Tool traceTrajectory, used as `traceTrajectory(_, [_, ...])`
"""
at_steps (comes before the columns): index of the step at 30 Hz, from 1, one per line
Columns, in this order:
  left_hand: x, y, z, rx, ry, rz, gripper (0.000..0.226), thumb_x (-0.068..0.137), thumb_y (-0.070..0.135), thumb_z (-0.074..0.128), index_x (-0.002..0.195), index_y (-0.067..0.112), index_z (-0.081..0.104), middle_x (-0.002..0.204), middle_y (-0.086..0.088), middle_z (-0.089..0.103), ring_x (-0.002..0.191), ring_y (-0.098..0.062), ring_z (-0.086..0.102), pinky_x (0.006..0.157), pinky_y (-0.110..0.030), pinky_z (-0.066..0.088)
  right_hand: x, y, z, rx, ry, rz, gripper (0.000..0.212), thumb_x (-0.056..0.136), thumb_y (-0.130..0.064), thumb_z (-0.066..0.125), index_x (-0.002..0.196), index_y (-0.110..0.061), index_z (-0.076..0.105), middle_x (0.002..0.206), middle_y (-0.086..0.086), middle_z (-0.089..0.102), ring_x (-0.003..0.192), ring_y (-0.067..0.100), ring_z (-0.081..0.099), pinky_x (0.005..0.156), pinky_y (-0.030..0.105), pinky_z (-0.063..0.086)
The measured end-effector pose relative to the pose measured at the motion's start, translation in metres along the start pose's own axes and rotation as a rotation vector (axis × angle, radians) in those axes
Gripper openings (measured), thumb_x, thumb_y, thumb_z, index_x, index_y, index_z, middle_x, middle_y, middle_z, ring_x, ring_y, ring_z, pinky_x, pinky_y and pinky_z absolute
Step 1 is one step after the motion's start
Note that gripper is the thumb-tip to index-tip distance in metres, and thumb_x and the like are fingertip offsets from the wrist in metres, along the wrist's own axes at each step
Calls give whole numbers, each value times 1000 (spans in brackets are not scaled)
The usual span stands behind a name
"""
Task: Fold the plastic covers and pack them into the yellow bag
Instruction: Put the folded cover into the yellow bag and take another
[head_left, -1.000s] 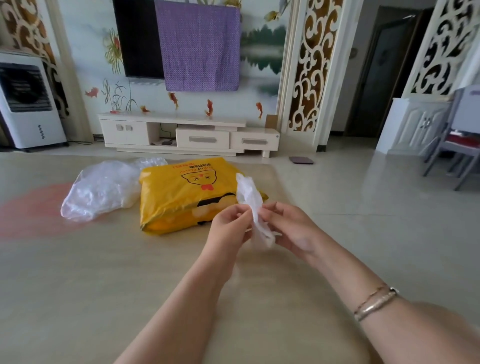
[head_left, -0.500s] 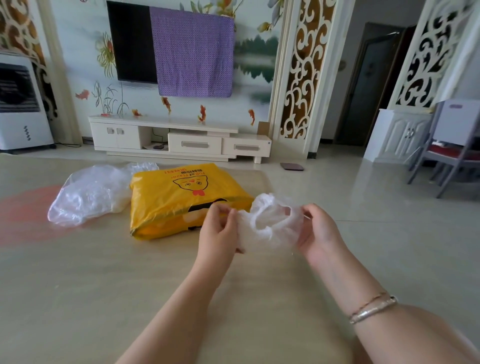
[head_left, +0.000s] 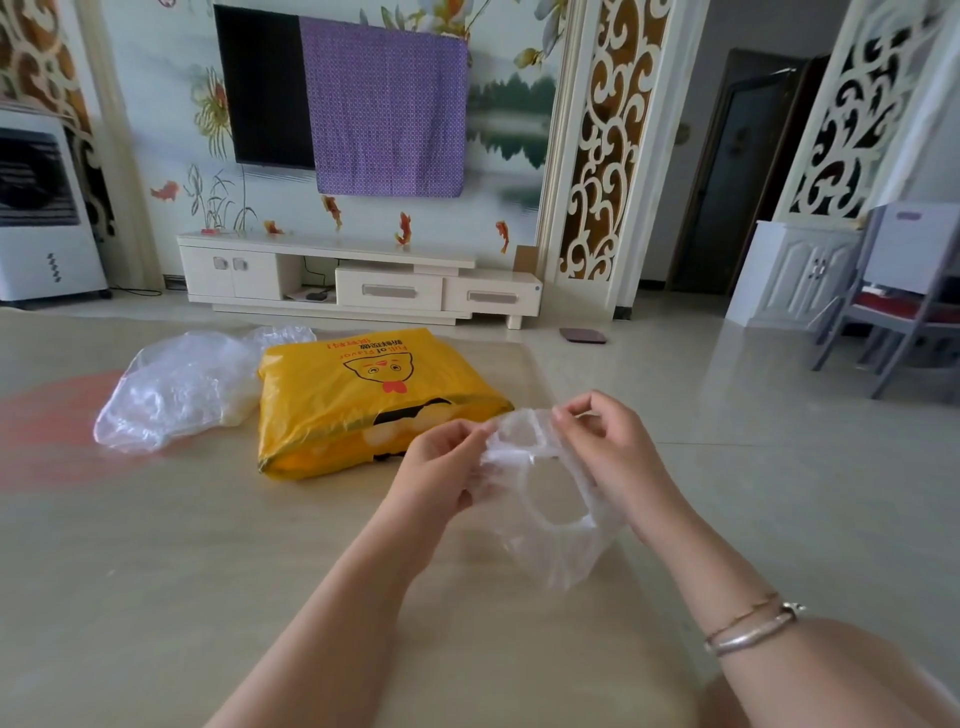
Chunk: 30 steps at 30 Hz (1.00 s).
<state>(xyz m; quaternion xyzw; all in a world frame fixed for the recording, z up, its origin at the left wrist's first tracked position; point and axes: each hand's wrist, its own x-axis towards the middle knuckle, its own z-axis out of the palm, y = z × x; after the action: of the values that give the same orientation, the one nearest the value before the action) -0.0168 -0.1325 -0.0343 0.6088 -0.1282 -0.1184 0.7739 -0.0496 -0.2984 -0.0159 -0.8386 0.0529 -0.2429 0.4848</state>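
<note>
plastic cover (head_left: 558, 499): clear, elastic-edged, held up over the table (head_left: 156, 571) between both hands, rim stretched open, likely to find its shape before folding. left hand (head_left: 441, 467): fingers curled, pinching the rim's left side. right hand (head_left: 608, 447): thumb and fingertips pinching the rim's upper right, film hanging below it. yellow bag (head_left: 363, 405): flat on the table just beyond the hands, within reach for packing. loose plastic heap (head_left: 182, 389): touching the bag's left side, apparently awaiting folding.

Both forearms are bare; the right wrist wears two thin bangles (head_left: 753, 626).
</note>
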Motion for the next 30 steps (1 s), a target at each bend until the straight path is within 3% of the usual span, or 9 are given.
traceTrajectory(3, [1, 1, 0, -44, 114, 55, 19, 97, 27, 56, 91, 15, 69, 78, -5, 62, 70, -15, 61, 68, -30, 55, 0, 6, 1, -255, 66, -85, 36, 92, -45, 56, 72, -16, 54, 62, -7, 51, 58, 9, 48, 56, 25, 38])
traceTrajectory(7, [3, 4, -3, -115, 215, 84, 25, 101, 33, 48, 100, 20, 70, 95, -8, 72, 93, -26, 67, 86, -43, 54, 2, 8, 2, -327, -147, 92, 52, 96, -50, 46, 59, -21, 26, 53, -5, 26, 52, 15, 30, 55, 33, 22])
traceTrajectory(11, [4, 4, -4, -176, 284, 68, 31, 101, 34, 47, 80, 33, 68, 86, 4, 74, 93, -21, 68, 90, -44, 54, 2, 13, 6, -58, -245, 195, 29, 91, -35, 52, 67, -19, 48, 64, 3, 44, 64, 17, 45, 62, 31, 31])
traceTrajectory(14, [4, 5, -8, -190, 201, -33, 46, 95, 57, 44, 101, 21, 71, 94, -7, 75, 86, -20, 70, 81, -40, 56, 2, 15, 10, 176, -152, 281, 22, 93, -24, 54, 73, -14, 59, 77, 12, 65, 71, 23, 61, 64, 30, 45])
traceTrajectory(16, [3, 5, -8, -136, 134, -122, 60, 85, 71, 46, 104, 19, 70, 84, -4, 74, 73, -18, 69, 66, -33, 56, 6, 16, 9, 121, -43, 236, 23, 95, -24, 55, 79, -8, 61, 74, 9, 67, 63, 18, 60, 59, 27, 45])
traceTrajectory(18, [2, 5, -4, 11, 140, -131, 46, 85, 59, 58, 100, 18, 71, 73, -1, 68, 64, -16, 63, 56, -26, 51, 10, 20, 6, -19, 55, 127, 27, 94, -28, 59, 78, -6, 58, 59, 0, 59, 50, 9, 51, 52, 25, 40])
traceTrajectory(22, [4, -3, -4, 137, 186, -18, 17, 89, 16, 64, 98, 2, 69, 77, -12, 58, 65, -21, 55, 61, -31, 48, 10, 23, 4, -252, 144, -1, 36, 92, -36, 60, 70, -7, 56, 47, -4, 43, 43, 9, 38, 49, 29, 29])
traceTrajectory(27, [11, -11, -14, 210, 390, 86, 22, 90, 24, 61, 91, 3, 67, 83, -23, 66, 70, -22, 58, 66, -35, 48, 14, 24, 7, -205, 24, 241, 39, 86, -45, 65, 66, -13, 53, 56, -2, 49, 56, 15, 48, 54, 27, 34])
traceTrajectory(30, [12, -10, -16, 261, 465, 156, 27, 93, 24, 59, 87, -2, 63, 65, -10, 59, 54, -10, 53, 53, -26, 45, 10, 24, 8, 73, -107, 396, 23, 83, -34, 62, 76, -12, 64, 69, 4, 56, 66, 19, 53, 63, 28, 38])
